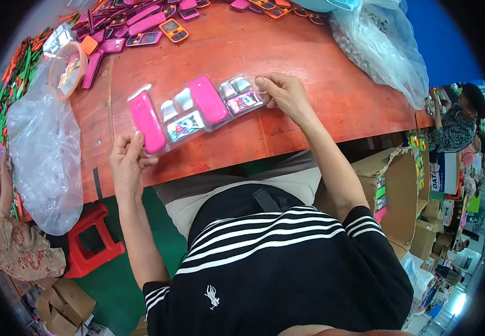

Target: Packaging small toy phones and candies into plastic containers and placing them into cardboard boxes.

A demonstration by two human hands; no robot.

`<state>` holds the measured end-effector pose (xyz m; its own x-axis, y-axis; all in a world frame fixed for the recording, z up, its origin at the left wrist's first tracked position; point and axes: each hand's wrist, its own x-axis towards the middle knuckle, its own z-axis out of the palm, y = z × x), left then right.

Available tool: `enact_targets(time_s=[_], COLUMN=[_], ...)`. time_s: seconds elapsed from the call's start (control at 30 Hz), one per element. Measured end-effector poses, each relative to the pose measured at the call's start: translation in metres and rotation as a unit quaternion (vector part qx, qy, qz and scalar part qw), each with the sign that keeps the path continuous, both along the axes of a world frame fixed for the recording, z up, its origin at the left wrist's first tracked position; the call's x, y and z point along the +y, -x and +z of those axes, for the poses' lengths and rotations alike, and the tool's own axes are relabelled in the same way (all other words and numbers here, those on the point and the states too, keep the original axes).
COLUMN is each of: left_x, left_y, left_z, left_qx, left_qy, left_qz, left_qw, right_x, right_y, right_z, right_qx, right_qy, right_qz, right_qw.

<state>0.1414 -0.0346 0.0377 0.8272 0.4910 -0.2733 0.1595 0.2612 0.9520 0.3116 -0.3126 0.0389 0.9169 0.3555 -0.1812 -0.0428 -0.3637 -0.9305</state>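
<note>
In front of me, close to the tabletop, a clear plastic blister tray lies stretched between my two hands. Two pink toy phone pieces sit in its long hollows. Colourful printed cards fill other pockets beside them, and the small rounded hollows appear to hold nothing. My left hand pinches the tray's left end near the lower tip of one pink piece. At the right end, my right hand grips the tray's edge between thumb and fingers.
Loose pink and orange toy phones are heaped at the table's far side. A peach basket and a plastic bag are at left; a filled clear bag is at far right. Cardboard box stands by my right. Other people work on both sides.
</note>
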Motion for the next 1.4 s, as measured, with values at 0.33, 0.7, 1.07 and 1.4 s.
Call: enact_targets(time_s=[0.33,0.7,1.07,1.4], left_x=[-0.068,-0.059,-0.115,-0.126], left_y=[-0.06,-0.032,-0.008,-0.019], left_z=[-0.012,-0.014,-0.02,-0.02], left_qx=[-0.015,0.031,0.093,0.083], left_qy=[0.025,-0.075,0.192,0.369], left_qz=[-0.091,-0.066,-0.472,-0.204], left_qw=[0.995,0.994,0.856,0.903], right_x=[0.01,0.134,0.153,0.022], right_y=[-0.023,-0.034,-0.078,-0.08], right_z=[0.055,0.069,0.048,0.022], right_qx=[-0.334,-0.397,-0.123,0.055], right_qy=[0.056,0.36,0.454,0.3], right_qz=[0.122,0.658,0.706,0.438], right_qw=[0.933,0.529,0.53,0.846])
